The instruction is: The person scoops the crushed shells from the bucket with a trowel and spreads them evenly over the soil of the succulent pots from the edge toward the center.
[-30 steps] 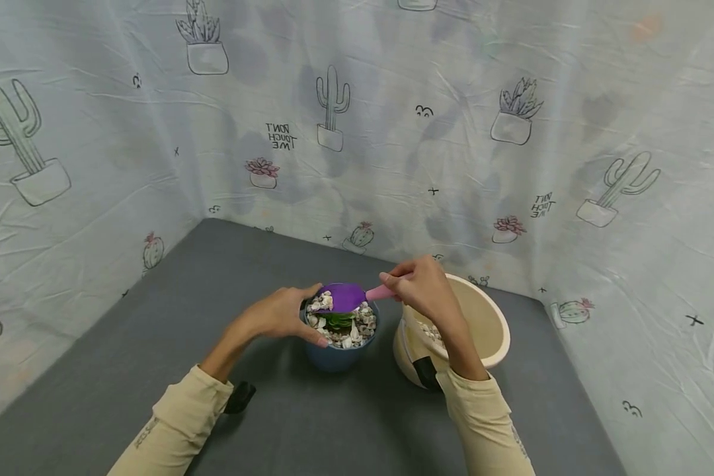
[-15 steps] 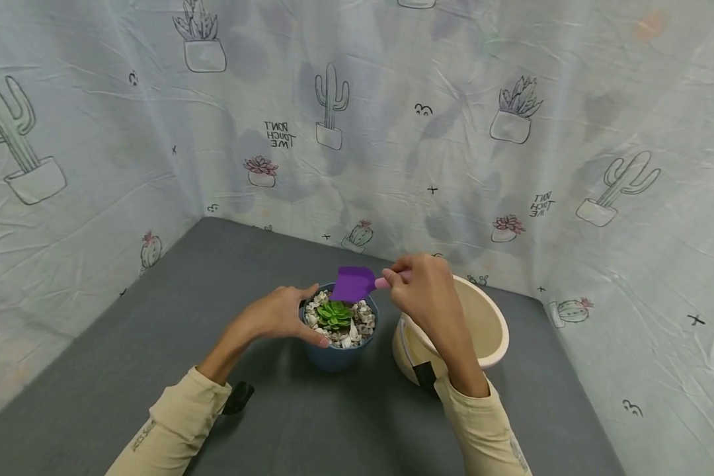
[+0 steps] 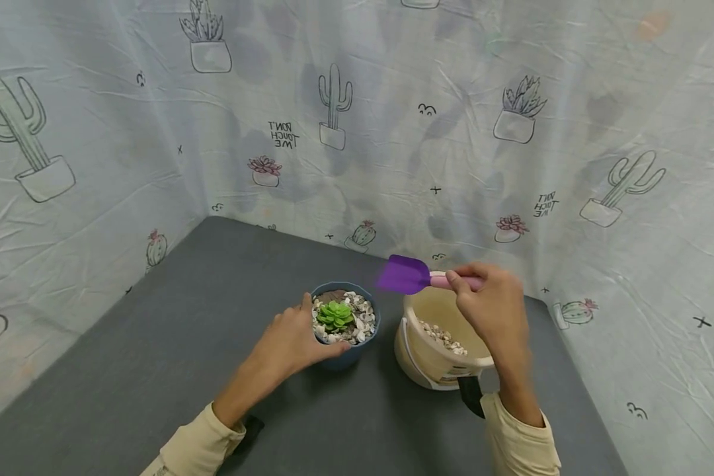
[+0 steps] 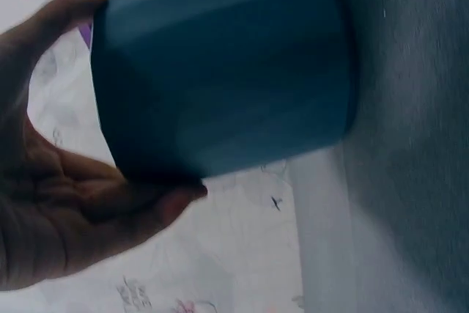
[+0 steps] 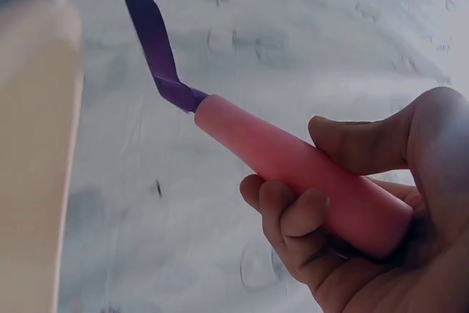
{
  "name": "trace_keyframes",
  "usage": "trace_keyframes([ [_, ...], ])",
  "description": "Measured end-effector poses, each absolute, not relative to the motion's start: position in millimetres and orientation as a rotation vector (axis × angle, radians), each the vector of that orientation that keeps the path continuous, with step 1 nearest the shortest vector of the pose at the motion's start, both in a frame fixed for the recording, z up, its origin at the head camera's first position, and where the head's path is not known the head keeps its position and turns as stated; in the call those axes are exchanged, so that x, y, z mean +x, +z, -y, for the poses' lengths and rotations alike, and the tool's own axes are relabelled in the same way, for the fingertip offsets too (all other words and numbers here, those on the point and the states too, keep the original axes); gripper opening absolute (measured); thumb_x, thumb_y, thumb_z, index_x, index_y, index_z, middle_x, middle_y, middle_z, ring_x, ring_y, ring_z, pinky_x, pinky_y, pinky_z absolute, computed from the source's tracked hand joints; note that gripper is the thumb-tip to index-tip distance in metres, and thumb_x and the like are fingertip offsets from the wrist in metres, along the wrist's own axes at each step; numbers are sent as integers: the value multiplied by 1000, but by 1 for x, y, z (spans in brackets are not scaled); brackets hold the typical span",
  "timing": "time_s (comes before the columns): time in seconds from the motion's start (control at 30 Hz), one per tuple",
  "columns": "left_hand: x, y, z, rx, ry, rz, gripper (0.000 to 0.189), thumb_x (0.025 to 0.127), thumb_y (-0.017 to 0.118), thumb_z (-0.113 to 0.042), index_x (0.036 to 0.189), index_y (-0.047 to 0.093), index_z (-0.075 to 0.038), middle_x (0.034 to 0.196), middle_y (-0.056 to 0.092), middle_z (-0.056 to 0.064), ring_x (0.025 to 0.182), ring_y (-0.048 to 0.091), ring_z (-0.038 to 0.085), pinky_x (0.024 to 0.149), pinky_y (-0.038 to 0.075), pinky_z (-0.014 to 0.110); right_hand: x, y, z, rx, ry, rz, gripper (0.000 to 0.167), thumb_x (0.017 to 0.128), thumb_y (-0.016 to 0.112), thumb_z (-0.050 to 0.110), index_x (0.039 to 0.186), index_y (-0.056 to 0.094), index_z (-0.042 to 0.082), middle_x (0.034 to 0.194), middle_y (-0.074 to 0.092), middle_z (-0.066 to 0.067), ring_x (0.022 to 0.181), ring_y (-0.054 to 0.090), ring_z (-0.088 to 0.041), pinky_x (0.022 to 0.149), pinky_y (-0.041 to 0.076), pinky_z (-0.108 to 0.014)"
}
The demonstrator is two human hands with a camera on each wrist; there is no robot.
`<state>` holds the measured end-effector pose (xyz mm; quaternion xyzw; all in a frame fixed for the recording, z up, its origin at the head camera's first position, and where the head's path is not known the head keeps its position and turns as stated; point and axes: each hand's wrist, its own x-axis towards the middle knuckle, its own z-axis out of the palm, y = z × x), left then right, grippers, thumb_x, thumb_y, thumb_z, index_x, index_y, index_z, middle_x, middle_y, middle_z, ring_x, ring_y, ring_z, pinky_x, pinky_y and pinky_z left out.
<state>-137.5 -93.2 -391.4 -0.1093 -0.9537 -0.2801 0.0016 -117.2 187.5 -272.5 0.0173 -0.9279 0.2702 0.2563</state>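
My left hand (image 3: 291,340) grips the blue flower pot (image 3: 344,360) near its rim, thumb on the near side and fingers round the far side. In the left wrist view the pot (image 4: 227,78) fills the middle, between thumb and fingers. Inside it a green succulent (image 3: 335,317) sits among pale pebbles (image 3: 363,316), with brown soil (image 3: 333,297) bare at the back. My right hand (image 3: 490,301) holds a small shovel by its pink handle (image 5: 293,166). Its purple blade (image 3: 406,275) hangs above the gap between pot and bucket; no pebbles show on it.
A cream bucket (image 3: 413,357) stands right of the pot, below my right hand, with pebbles (image 3: 443,337) at its bottom. Both stand on a grey table (image 3: 244,264). Behind and beside it hangs a white curtain (image 3: 381,165) printed with cacti.
The shovel has tipped its pebbles into the pot and moved right, off the pot towards the bucket. My left hand stays at the pot's rim, its fingers slightly shifted.
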Motion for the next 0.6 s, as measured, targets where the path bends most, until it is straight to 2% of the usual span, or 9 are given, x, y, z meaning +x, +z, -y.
trace_keyframes([
  [0.1, -134, -391, 83, -321, -818, 2948, 126, 77, 80, -73, 153, 38, 18, 122, 70, 35, 93, 74, 45, 71, 63, 50, -113, -267, -207, 12, 677, 2518, 14, 94, 76, 17, 93, 84, 6, 88, 81, -16, 67, 64, -20, 57, 47, -24],
  [0.13, -134, -391, 82, -332, -783, 2935, 125, 76, 80, -73, 151, 40, 18, 124, 69, 36, 96, 74, 46, 73, 63, 50, -111, -265, -214, 11, 654, 2526, 14, 93, 76, 16, 93, 84, 5, 89, 81, -16, 69, 65, -20, 57, 46, -24],
  [0.17, -133, -390, 80, -343, -758, 2931, 124, 77, 80, -73, 151, 41, 18, 129, 66, 37, 102, 73, 47, 78, 63, 51, -110, -264, -221, 17, 627, 2537, 14, 93, 76, 16, 93, 84, 3, 88, 81, -17, 70, 66, -22, 56, 46, -24],
  [0.23, -134, -388, 77, -381, -744, 2931, 122, 78, 80, -70, 154, 38, 16, 145, 55, 38, 123, 65, 52, 96, 60, 55, -109, -262, -234, 41, 578, 2574, 15, 93, 76, 14, 93, 83, 1, 88, 81, -18, 73, 70, -26, 57, 46, -25],
  [0.33, -136, -381, 68, -511, -758, 2893, 115, 83, 79, -64, 159, 34, 9, 163, 35, 36, 150, 40, 53, 121, 40, 61, -111, -264, -249, 112, 481, 2650, 13, 90, 75, 9, 91, 82, -1, 85, 80, -19, 73, 73, -30, 56, 49, -29],
  [0.4, -137, -374, 56, -645, -793, 2855, 106, 88, 77, -58, 161, 33, 4, 167, 31, 31, 155, 34, 49, 126, 33, 61, -117, -269, -255, 164, 392, 2699, 10, 86, 75, 6, 85, 81, -1, 81, 79, -16, 70, 72, -29, 55, 50, -33],
  [0.5, -139, -367, 33, -879, -775, 2772, 91, 94, 73, -53, 160, 40, -1, 166, 37, 27, 153, 41, 44, 125, 38, 57, -129, -283, -258, 290, 207, 2753, 6, 82, 76, 1, 77, 78, 1, 76, 73, -10, 66, 65, -26, 57, 50, -37],
  [0.6, -139, -365, 9, -1060, -739, 2709, 79, 97, 71, -51, 156, 49, -3, 162, 45, 24, 148, 50, 39, 118, 48, 51, -141, -301, -255, 452, -1, 2767, 15, 79, 78, -4, 71, 71, 6, 75, 63, -5, 70, 59, -24, 60, 52, -39],
])
